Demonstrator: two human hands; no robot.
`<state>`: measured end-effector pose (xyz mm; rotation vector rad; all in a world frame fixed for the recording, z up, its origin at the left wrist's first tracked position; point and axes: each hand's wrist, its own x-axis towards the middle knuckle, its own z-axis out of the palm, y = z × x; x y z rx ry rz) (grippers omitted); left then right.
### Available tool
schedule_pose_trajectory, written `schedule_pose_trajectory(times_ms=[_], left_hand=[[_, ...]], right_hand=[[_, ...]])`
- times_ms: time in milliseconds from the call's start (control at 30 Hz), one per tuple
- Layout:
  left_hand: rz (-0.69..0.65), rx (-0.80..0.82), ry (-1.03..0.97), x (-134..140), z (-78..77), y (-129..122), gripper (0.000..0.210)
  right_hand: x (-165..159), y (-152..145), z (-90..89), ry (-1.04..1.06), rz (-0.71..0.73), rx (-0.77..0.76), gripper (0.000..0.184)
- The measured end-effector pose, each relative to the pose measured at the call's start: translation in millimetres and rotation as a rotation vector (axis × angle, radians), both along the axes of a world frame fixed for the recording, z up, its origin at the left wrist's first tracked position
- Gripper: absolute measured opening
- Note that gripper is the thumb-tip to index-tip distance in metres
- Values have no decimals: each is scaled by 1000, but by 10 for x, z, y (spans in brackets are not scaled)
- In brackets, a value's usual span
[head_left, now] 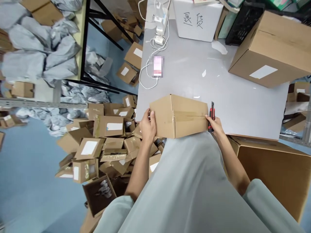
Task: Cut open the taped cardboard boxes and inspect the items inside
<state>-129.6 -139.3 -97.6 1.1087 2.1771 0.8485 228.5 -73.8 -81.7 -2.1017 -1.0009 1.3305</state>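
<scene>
A taped cardboard box (181, 117) is held between my two hands at the front edge of the grey table, tilted so that two of its faces show. My left hand (148, 127) grips its left end, with the thumb on the near side and the fingers partly hidden. At the right end, the thumb of my right hand (215, 125) touches the box edge. A red and black utility knife (211, 118) is also in that hand, upright with its tip pointing away from me.
On the table (184, 71) lie a charging phone (157, 66) and white cables. A white bin (198, 22) and a large carton (272, 48) stand at the back. An open big carton (272, 174) is at my right; boxes (114, 126) pile on the left floor.
</scene>
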Motion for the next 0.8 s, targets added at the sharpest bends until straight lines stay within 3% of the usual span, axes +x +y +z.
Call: schedule_pose_trajectory(times_ms=[100,233,333,400,500,633,700,800], left_hand=[[-67,44,-168,340,-252,255,76],[-205,8,-464,1016,-674,675,71],[-279,-25,-588,1406,-894,874,63],[-308,-35,-632,1496,-972,909,58],[-304,-37,-667,1411,-975,823,57],[-317,114,-707,1236,-749,598,71],[-411,232,-704,1220,-602,516,83],[-538,267,-672,1254,-480,465,93]], right_hand=[[363,8,292,-120,-49,83,58],[765,83,661,-376,-69,199,55],[915,147,789,-527,-6,199,54],[958,166,829,-604,64,159,52],[961,150,917,-774,161,207,50],[816,137,1163,-929,299,253,48],[647,169,1295,-843,475,166,51],[295,268,1426,-711,898,127,49]])
